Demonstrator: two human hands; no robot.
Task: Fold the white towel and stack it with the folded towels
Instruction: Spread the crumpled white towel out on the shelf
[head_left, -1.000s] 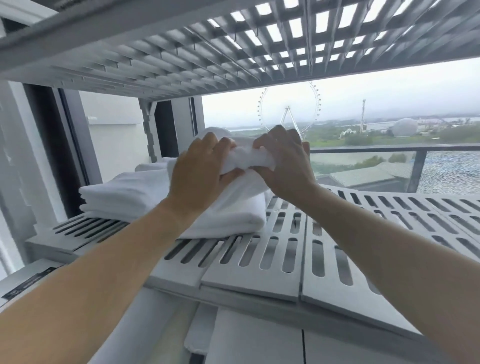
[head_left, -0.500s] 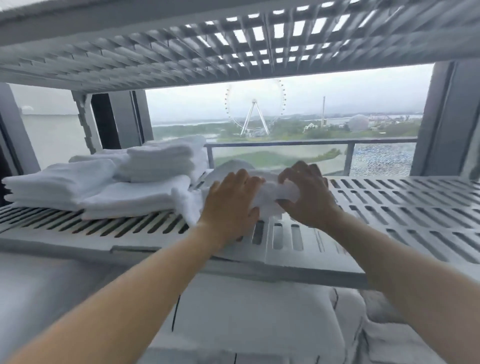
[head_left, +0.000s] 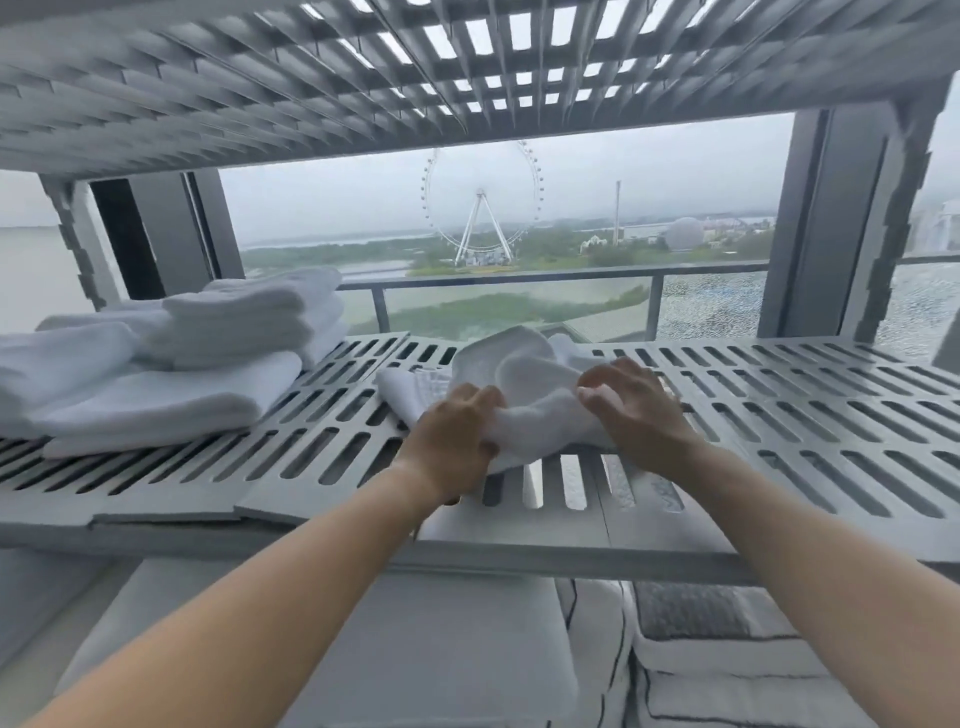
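So far the white towel (head_left: 524, 384) lies crumpled and unfolded on the slatted shelf (head_left: 779, 395), left hand (head_left: 457, 441) and right hand (head_left: 631, 402) both curled closed on it, well apart from the folded towels (head_left: 171, 364) awaiting it.

Soft overcast backlight — blurred hands

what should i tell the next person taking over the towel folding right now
Left hand: gripping the near left edge of the white towel.
Right hand: on the towel's right side, fingers curled into it.
The towel lies bunched on the slatted shelf, apart from the folded towels stacked at the left end.
Done: nothing folded yet.
Left: flatten it, fold it, set it on the stack.
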